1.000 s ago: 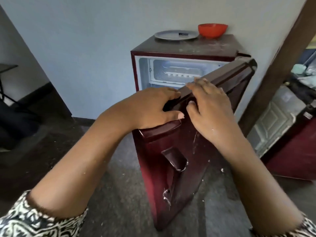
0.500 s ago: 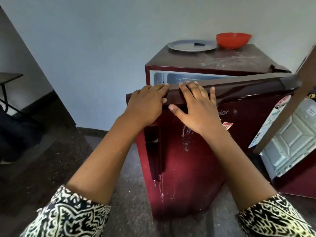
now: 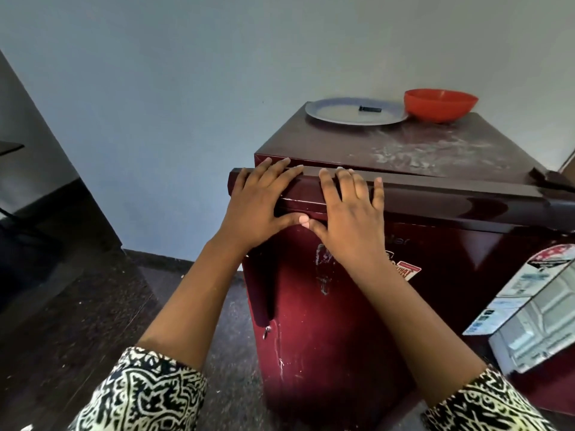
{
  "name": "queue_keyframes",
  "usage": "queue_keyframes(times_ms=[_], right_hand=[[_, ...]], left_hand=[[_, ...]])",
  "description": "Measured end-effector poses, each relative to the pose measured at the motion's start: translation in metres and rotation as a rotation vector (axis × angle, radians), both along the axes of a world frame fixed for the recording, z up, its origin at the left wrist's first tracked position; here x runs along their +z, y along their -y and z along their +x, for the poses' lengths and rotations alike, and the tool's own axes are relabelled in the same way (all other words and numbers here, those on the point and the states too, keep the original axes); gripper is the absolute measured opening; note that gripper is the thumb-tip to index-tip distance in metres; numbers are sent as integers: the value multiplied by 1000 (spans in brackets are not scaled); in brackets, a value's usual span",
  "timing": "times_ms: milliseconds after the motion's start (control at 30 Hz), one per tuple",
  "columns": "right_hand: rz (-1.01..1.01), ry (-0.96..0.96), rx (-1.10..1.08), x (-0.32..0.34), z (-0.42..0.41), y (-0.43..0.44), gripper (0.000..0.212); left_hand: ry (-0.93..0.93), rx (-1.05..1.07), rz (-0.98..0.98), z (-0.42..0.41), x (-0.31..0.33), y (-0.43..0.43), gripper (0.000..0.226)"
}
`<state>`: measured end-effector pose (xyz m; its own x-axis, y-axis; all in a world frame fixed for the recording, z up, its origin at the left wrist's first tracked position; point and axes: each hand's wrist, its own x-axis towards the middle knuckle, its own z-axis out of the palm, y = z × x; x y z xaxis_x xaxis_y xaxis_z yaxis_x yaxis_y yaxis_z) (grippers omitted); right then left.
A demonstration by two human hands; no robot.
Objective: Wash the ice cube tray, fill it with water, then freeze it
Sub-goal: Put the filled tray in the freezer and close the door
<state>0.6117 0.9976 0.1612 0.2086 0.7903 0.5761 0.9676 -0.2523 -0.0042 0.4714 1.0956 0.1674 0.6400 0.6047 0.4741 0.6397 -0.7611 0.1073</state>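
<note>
A small maroon fridge [image 3: 404,150] stands against the pale wall, and its door [image 3: 342,306] is swung almost flush against the body. My left hand [image 3: 261,209] presses flat on the door's top edge near the left corner. Beside it my right hand [image 3: 348,213] lies flat on the same edge with fingers spread. The two thumbs touch. The ice cube tray is not visible; the fridge's inside is hidden behind the door.
On the fridge top sit a grey plate [image 3: 354,112] with a small black item and an orange bowl [image 3: 440,104]. A recessed handle [image 3: 264,290] runs down the door's left side. Stickers [image 3: 529,284] cover its right part. Dark floor [image 3: 77,306] lies to the left.
The door has swung from wide open to nearly closed under both hands, hiding the freezer compartment and the white tray in it. My fingers went from curled over the edge to flat.
</note>
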Motion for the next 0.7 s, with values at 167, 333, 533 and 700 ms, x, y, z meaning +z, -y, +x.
queue_keyframes(times_ms=[167, 333, 533, 700], right_hand=[[-48, 42, 5, 8, 19, -18, 88], [-176, 21, -12, 19, 29, -31, 93], [-247, 37, -61, 20, 29, -38, 97], [-227, 16, -60, 20, 28, -41, 97]], left_hand=[[84, -34, 43, 13, -8, -25, 84], [65, -66, 13, 20, -8, -45, 88], [-103, -66, -22, 19, 6, -58, 103], [-188, -56, -98, 28, 19, -69, 116]])
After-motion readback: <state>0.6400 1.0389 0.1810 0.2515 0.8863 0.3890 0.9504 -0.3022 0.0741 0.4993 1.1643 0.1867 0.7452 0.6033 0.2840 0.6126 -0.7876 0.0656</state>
